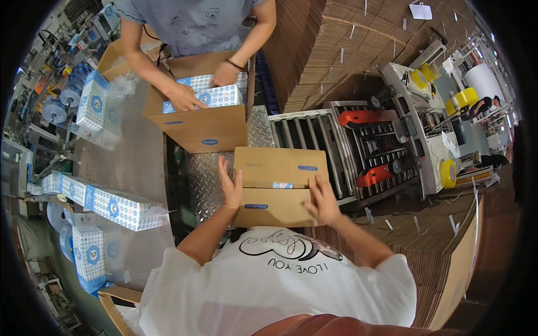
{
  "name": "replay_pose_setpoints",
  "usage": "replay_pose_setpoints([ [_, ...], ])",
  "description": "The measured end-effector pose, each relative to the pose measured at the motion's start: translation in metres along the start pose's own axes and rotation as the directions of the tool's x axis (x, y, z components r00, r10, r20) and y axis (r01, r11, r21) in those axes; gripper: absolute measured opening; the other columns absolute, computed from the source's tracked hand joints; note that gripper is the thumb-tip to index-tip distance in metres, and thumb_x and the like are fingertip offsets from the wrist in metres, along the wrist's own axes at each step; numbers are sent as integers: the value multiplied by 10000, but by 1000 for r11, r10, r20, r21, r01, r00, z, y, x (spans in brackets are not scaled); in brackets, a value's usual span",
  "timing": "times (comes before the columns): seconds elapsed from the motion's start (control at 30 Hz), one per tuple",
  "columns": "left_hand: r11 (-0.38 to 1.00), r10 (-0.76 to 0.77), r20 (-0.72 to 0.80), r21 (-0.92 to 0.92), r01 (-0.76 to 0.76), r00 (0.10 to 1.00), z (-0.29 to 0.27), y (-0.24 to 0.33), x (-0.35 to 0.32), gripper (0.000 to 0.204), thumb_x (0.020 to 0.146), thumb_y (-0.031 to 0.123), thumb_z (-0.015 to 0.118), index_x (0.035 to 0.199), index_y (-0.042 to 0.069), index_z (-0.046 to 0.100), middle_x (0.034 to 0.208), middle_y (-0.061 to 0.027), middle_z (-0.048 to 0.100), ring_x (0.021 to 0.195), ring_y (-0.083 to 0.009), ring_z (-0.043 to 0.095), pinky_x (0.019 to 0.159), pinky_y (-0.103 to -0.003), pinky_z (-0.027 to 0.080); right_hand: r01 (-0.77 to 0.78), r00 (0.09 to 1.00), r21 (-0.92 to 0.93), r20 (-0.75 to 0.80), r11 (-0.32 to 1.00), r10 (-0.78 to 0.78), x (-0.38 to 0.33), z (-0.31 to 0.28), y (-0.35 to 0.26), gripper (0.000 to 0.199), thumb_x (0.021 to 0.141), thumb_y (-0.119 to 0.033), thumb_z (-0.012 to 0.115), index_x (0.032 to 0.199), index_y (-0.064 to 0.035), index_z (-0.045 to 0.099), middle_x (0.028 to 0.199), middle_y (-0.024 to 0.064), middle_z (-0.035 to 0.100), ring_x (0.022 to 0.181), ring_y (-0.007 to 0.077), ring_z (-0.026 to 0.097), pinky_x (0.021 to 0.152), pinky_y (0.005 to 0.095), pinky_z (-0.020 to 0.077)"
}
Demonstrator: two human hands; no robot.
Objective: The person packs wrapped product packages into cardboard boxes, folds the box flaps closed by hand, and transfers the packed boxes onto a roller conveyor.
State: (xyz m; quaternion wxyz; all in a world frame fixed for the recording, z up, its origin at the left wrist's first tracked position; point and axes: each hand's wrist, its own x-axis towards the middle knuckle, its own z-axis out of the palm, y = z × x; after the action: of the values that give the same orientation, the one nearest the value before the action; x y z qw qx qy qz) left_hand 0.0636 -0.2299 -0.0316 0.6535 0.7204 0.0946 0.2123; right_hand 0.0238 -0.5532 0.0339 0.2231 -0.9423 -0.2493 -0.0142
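A brown cardboard box (280, 209) with its top flaps folded together stands right in front of me, close to my body. My left hand (231, 182) lies against its left side, fingers stretched out. Over the right part of the top, my right hand (323, 203) rests with spread fingers, slightly blurred. Opposite me, a co-worker has both hands inside an open cardboard box (199, 134) on the left, where white packs with a blue pattern (224, 96) are standing.
A steel roller conveyor (305, 134) leads right to a taping machine with red parts (367, 119). Tall stacks of flat cardboard (358, 56) rise behind it. To the left, a grey worktable (131, 168) carries several blue-and-white packs (115, 204). Diamond-patterned metal plate (210, 173) lies between.
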Motion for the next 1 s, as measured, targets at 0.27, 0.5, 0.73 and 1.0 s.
replay_pose_setpoints([
  [0.27,936,3,438,315,-157,899,2,-16,18,712,868,123,627,1466,-16,266,1528,-260,215,1424,-379,218,1148,-427,216,-351,900,250,-175,902,399,32,41,50,604,963,-285,475,1493,-103,252,1470,304,261,1340,468,304,1095,442,312],
  [0.5,925,50,93,370,-81,994,170,-14,-51,744,881,155,642,1479,-3,228,1540,-261,171,1431,-405,177,1152,-461,193,-251,967,-377,-137,892,214,83,-34,201,584,957,-405,442,1477,-163,331,1532,176,258,1416,337,241,1147,507,185],
  [0.73,966,85,130,231,-113,988,396,-4,-41,746,886,132,625,1479,-25,201,1530,-289,157,1420,-428,185,1149,-445,223,-439,891,-256,-249,861,380,54,-80,303,695,945,-420,457,1475,-15,262,1545,149,258,1441,300,202,1176,459,142],
  [1.0,938,98,414,264,-223,905,446,-34,-16,736,908,222,595,1465,-55,203,1504,-314,207,1403,-433,214,1158,-426,201,-472,841,-173,-383,865,383,33,-22,196,648,842,-199,535,1426,2,337,1496,234,305,1401,390,262,1149,494,205],
])
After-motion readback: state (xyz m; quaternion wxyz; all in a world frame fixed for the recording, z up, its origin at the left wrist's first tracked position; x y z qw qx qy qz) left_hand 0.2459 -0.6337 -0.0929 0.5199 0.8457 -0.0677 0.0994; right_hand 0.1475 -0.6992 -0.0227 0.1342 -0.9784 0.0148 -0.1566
